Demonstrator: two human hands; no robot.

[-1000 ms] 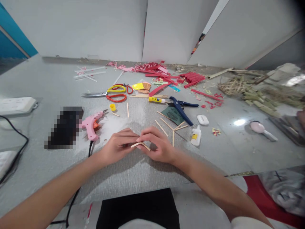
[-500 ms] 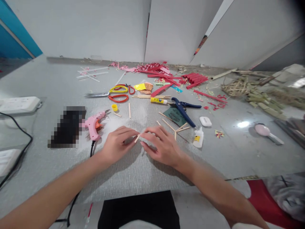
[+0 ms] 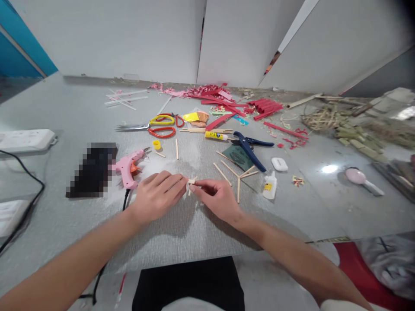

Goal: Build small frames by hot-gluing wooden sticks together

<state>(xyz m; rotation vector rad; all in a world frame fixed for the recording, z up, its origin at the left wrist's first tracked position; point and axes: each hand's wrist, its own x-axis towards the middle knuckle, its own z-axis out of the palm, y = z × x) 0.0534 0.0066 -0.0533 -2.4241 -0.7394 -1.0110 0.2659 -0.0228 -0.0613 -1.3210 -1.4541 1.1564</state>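
Observation:
Between my fingertips is a small piece of short wooden sticks, set at angles to each other. My left hand pinches its left side, fingers pressed together. From the right, thumb and forefinger of my right hand are closed on it. How the sticks are joined is too small to tell. Just right of my right hand, several more thin sticks lie in a branching shape, beside a loose wooden stick. A pink glue gun rests left of my left hand, its black cord running toward me.
Scissors, a yellow cap and a yellow glue tube lie beyond my hands. Blue-handled cutters overlap a dark green sheet. A white glue bottle stands right. Red paper strips lie at the back.
The right hand's fingers have drawn together and pinch the wooden piece, which has turned so crossing sticks show. Its knuckles have moved back, uncovering more of the branching sticks.

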